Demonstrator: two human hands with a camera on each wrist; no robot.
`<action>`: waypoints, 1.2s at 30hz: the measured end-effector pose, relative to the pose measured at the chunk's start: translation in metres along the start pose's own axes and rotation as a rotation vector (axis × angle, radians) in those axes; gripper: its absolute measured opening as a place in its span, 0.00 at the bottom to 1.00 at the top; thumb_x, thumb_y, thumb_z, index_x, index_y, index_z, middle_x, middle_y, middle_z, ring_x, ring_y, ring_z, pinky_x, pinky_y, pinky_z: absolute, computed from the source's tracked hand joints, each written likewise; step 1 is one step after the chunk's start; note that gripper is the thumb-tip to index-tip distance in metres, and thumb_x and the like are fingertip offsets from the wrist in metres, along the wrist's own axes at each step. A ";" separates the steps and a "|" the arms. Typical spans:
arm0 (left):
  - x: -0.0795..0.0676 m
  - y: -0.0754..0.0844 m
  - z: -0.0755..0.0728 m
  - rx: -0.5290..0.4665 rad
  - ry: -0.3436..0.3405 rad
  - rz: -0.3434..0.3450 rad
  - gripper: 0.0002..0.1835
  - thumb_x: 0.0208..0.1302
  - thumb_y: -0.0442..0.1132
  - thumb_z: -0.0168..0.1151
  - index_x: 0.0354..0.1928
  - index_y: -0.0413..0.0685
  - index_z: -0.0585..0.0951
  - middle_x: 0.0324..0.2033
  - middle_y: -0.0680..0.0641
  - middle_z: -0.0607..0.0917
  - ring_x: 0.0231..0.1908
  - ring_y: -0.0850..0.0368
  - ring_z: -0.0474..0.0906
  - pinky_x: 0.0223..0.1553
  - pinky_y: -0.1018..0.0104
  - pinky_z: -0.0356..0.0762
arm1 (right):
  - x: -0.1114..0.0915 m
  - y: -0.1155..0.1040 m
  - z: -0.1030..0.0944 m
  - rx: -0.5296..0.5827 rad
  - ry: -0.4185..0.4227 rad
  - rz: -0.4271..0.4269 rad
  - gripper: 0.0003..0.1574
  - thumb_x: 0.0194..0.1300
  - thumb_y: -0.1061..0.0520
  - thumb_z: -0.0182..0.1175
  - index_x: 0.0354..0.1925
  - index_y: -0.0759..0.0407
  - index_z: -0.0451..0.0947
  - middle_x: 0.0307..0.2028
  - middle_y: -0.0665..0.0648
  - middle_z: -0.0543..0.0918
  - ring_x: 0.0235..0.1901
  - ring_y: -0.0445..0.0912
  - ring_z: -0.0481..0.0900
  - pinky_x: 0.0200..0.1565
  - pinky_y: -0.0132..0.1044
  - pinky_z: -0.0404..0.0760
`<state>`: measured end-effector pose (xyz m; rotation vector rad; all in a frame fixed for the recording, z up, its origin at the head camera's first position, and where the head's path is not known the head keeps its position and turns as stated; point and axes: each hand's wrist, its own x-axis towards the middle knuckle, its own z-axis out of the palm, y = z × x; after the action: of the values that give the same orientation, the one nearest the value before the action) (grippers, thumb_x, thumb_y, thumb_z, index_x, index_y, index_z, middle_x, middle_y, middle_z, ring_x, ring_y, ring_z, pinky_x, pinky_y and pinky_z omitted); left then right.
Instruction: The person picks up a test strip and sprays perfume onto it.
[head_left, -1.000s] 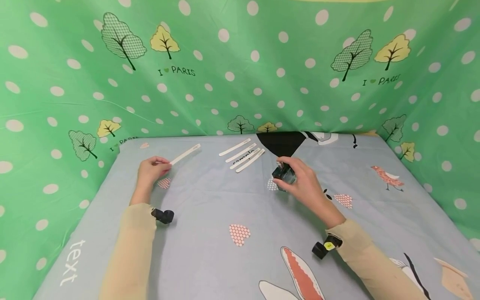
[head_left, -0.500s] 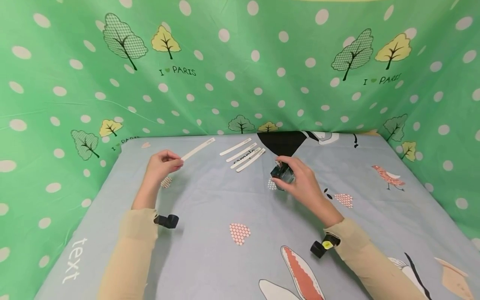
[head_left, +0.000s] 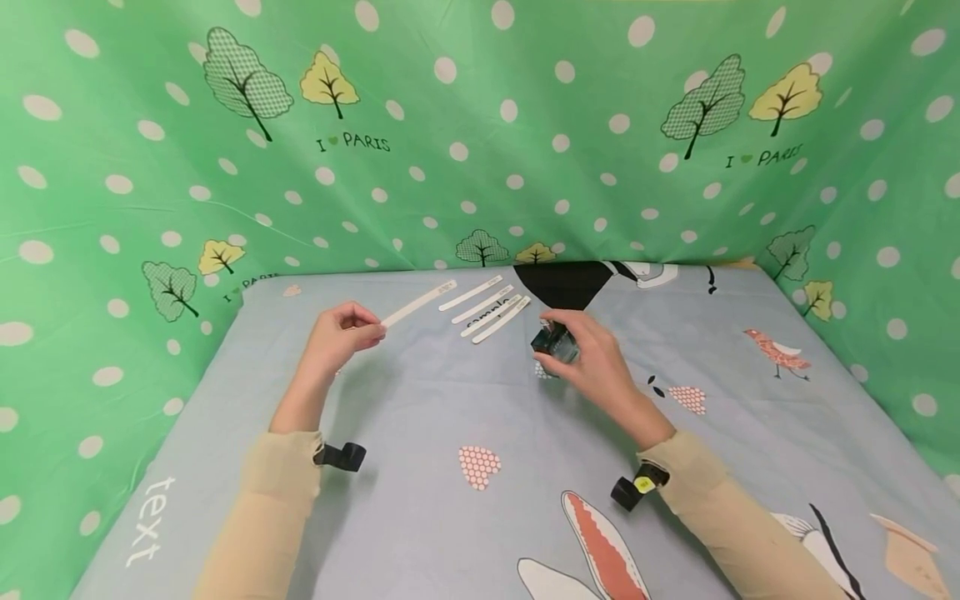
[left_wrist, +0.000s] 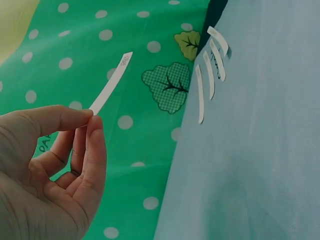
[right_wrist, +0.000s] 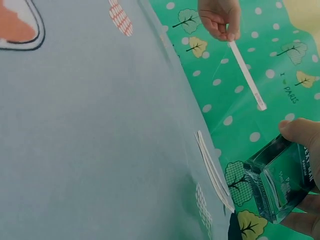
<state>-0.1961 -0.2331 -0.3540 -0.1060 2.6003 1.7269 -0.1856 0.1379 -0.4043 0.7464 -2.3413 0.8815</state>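
Between thumb and fingertips, my left hand pinches one end of a white perfume test strip, whose printed end points away to the upper right, held above the bed-like surface. My right hand grips a dark, clear-glass perfume bottle; its spray top lies under the fingers. In the right wrist view the bottle shows thick square glass and white lettering, with thumb and fingers around its sides. Several more white test strips lie side by side on the cloth between the two hands, farther back.
A grey-blue printed cloth covers the surface. Behind and at both sides hangs a green dotted curtain, meeting the surface's far edge. Black wrist cameras sit at both sleeves.
My left hand has moved to the right with its strip, nearing the laid-out strips. The right hand has shifted slightly left with the perfume bottle. The strips on the cloth stay put.
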 end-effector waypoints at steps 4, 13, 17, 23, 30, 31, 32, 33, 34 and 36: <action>-0.002 0.002 0.002 -0.014 -0.014 0.010 0.03 0.64 0.32 0.65 0.33 0.46 0.82 0.25 0.56 0.81 0.29 0.67 0.82 0.36 0.77 0.85 | 0.004 -0.003 0.004 0.007 0.009 -0.014 0.36 0.52 0.54 0.77 0.59 0.54 0.76 0.52 0.57 0.83 0.53 0.52 0.82 0.53 0.48 0.84; -0.005 0.008 0.008 0.027 -0.051 0.006 0.09 0.65 0.33 0.64 0.42 0.32 0.79 0.29 0.54 0.82 0.31 0.68 0.82 0.38 0.77 0.85 | 0.015 -0.014 0.014 -0.002 0.014 -0.062 0.36 0.52 0.53 0.77 0.58 0.53 0.76 0.51 0.57 0.82 0.52 0.51 0.81 0.49 0.46 0.86; -0.005 0.008 0.008 -0.008 -0.060 0.019 0.05 0.64 0.33 0.65 0.37 0.37 0.81 0.27 0.56 0.82 0.30 0.68 0.83 0.38 0.76 0.85 | 0.018 -0.018 0.018 0.007 0.022 -0.068 0.36 0.51 0.54 0.78 0.58 0.53 0.77 0.51 0.56 0.82 0.52 0.51 0.82 0.47 0.46 0.86; -0.004 0.008 0.010 -0.034 -0.066 0.024 0.02 0.64 0.32 0.66 0.33 0.44 0.83 0.26 0.57 0.82 0.29 0.67 0.83 0.37 0.76 0.85 | 0.020 -0.024 0.020 0.017 0.011 -0.068 0.35 0.50 0.53 0.79 0.56 0.54 0.77 0.49 0.56 0.83 0.51 0.50 0.83 0.47 0.46 0.87; -0.003 0.007 0.011 -0.036 -0.068 0.011 0.03 0.64 0.33 0.65 0.37 0.40 0.82 0.27 0.57 0.82 0.30 0.66 0.83 0.38 0.76 0.86 | 0.017 -0.024 0.018 0.034 -0.013 0.007 0.35 0.52 0.54 0.77 0.58 0.55 0.76 0.52 0.58 0.81 0.53 0.53 0.82 0.48 0.47 0.87; -0.003 0.007 0.010 -0.037 -0.067 0.010 0.03 0.64 0.33 0.65 0.38 0.40 0.82 0.27 0.57 0.82 0.31 0.65 0.83 0.38 0.76 0.86 | 0.016 -0.023 0.017 0.038 -0.015 0.018 0.36 0.53 0.54 0.77 0.58 0.54 0.75 0.52 0.58 0.81 0.53 0.53 0.81 0.49 0.47 0.86; -0.003 0.007 0.010 -0.040 -0.067 0.010 0.03 0.64 0.32 0.65 0.38 0.40 0.82 0.27 0.57 0.82 0.31 0.65 0.84 0.38 0.76 0.86 | 0.016 -0.022 0.016 0.044 -0.016 0.025 0.36 0.53 0.54 0.77 0.59 0.54 0.75 0.53 0.58 0.81 0.54 0.53 0.81 0.50 0.48 0.86; -0.002 0.007 0.010 -0.044 -0.065 0.010 0.03 0.64 0.32 0.65 0.38 0.40 0.82 0.27 0.57 0.82 0.31 0.65 0.84 0.38 0.76 0.86 | 0.015 -0.021 0.014 0.046 -0.015 0.029 0.37 0.54 0.54 0.77 0.59 0.53 0.74 0.53 0.58 0.80 0.54 0.53 0.81 0.51 0.48 0.86; -0.002 0.007 0.009 -0.047 -0.064 0.011 0.03 0.64 0.32 0.65 0.38 0.39 0.82 0.26 0.57 0.82 0.31 0.65 0.84 0.38 0.76 0.86 | 0.014 -0.020 0.013 0.049 -0.014 0.031 0.37 0.54 0.54 0.77 0.60 0.53 0.74 0.53 0.58 0.80 0.54 0.52 0.80 0.51 0.48 0.86; -0.002 0.008 0.008 -0.054 -0.064 0.014 0.02 0.64 0.32 0.65 0.37 0.40 0.82 0.26 0.58 0.82 0.30 0.66 0.83 0.38 0.76 0.86 | 0.013 -0.016 0.011 0.051 -0.013 0.031 0.37 0.54 0.54 0.76 0.60 0.53 0.73 0.54 0.58 0.80 0.55 0.52 0.80 0.53 0.47 0.85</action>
<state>-0.1953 -0.2223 -0.3498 -0.0324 2.5167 1.7741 -0.1872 0.1158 -0.3966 0.7402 -2.3553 0.9558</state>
